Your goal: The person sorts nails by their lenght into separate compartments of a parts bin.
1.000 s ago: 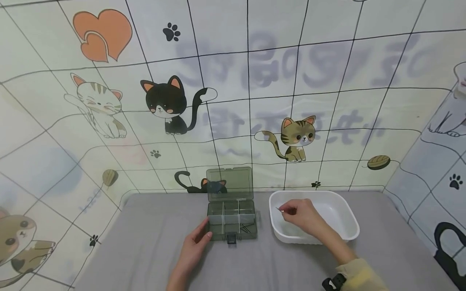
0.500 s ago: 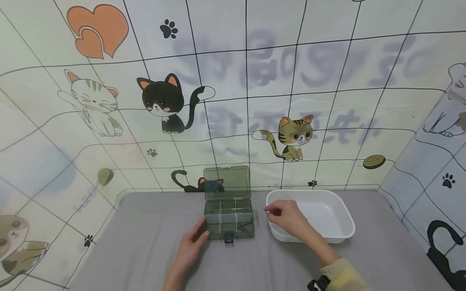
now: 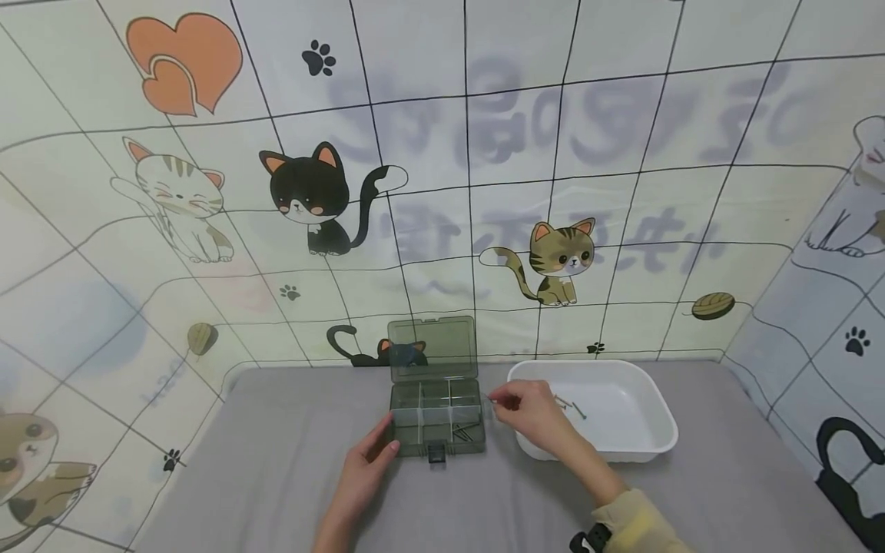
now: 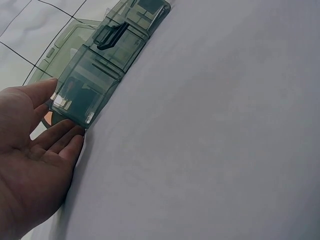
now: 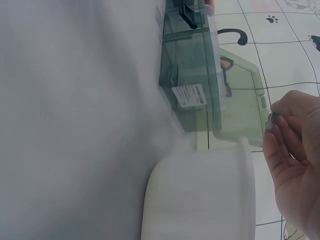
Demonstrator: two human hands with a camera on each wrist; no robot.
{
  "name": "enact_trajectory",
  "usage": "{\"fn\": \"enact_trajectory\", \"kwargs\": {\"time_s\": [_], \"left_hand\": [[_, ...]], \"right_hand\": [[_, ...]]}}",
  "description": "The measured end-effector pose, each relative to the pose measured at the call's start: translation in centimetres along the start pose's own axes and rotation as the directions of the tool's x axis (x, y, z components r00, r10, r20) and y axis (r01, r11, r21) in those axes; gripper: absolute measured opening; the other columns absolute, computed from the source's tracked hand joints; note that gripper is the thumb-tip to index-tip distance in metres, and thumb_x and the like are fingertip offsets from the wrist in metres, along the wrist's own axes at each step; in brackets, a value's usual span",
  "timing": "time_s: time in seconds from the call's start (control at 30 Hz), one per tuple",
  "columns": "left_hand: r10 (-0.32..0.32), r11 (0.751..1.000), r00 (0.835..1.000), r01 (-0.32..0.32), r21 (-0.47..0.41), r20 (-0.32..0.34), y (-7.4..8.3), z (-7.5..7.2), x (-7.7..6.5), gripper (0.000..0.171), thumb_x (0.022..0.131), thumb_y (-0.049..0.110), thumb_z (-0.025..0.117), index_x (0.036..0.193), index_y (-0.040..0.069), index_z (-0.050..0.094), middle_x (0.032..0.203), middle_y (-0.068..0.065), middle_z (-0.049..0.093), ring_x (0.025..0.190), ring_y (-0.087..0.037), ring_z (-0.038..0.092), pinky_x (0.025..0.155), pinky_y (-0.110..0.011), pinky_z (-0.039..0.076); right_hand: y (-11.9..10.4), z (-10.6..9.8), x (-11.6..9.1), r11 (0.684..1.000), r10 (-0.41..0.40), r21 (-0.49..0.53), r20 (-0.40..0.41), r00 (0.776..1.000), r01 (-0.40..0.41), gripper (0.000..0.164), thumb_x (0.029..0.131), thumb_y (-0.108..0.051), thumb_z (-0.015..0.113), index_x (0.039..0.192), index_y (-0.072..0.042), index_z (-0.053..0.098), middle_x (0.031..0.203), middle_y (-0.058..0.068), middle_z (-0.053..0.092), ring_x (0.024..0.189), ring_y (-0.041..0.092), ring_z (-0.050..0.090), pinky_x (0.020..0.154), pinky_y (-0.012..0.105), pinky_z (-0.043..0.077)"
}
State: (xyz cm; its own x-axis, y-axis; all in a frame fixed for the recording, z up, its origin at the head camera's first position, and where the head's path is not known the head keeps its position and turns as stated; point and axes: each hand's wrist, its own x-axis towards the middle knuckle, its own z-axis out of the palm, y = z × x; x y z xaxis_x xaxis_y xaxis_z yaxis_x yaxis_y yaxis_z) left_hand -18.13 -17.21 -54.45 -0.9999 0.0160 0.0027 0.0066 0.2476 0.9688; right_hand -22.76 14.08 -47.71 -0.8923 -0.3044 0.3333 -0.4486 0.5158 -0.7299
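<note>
A translucent green compartment box (image 3: 437,436) stands with its lid (image 3: 434,350) raised; thin dark metal pieces (image 3: 465,434) lie in its front right compartment. My left hand (image 3: 361,467) touches the left side of the box, fingers and thumb extended at its corner in the left wrist view. Between thumb and fingertips, my right hand (image 3: 528,411) pinches a thin silver fastener (image 5: 269,123) with a round head; whether it is a nail or a screw cannot be told. This hand is between the box and the white tray (image 3: 657,430), above the tray's left rim.
Several small fasteners (image 3: 579,411) lie in the left part of the tray, partly hidden by the right hand. A grey cloth (image 3: 290,430) covers the surface. Behind rises a cat-print sheet (image 3: 429,153). A white label (image 5: 190,96) is on the box's side.
My right hand has moved left from over the tray toward the box, still pinching the fastener. Fasteners in the tray have come into sight. The left hand stays at the box.
</note>
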Motion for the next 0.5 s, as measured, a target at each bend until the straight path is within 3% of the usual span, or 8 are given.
{"fn": "enact_trajectory", "kwargs": {"time_s": [0.2, 0.5], "left_hand": [[-0.014, 1.0, 1.0, 0.014, -0.001, -0.004, -0.4, 0.0, 0.3, 0.052, 0.103, 0.015, 0.065, 0.152, 0.007, 0.05, 0.158, -0.012, 0.043, 0.149, -0.032, 0.034, 0.117, -0.047, 0.033], [-0.009, 1.0, 1.0, 0.009, 0.008, -0.008, -0.3, 0.1, 0.1, 0.052, 0.103, 0.015, 0.064, 0.152, 0.006, 0.05, 0.158, -0.014, 0.043, 0.148, -0.035, 0.035, 0.115, -0.048, 0.036]], "right_hand": [[-0.4, 0.9, 0.5, 1.0, -0.013, 0.016, -0.009, 1.0, 0.013, 0.015, 0.084, 0.005, 0.073, 0.096, -0.001, 0.079, 0.088, 0.006, 0.075, 0.075, 0.007, 0.064, 0.066, 0.024, 0.056], [-0.9, 2.3, 0.8, 0.998, -0.033, 0.061, -0.005, 0.999, 0.033, 0.015, 0.083, 0.006, 0.073, 0.096, -0.001, 0.079, 0.088, 0.006, 0.075, 0.075, 0.008, 0.065, 0.066, 0.024, 0.056]]}}
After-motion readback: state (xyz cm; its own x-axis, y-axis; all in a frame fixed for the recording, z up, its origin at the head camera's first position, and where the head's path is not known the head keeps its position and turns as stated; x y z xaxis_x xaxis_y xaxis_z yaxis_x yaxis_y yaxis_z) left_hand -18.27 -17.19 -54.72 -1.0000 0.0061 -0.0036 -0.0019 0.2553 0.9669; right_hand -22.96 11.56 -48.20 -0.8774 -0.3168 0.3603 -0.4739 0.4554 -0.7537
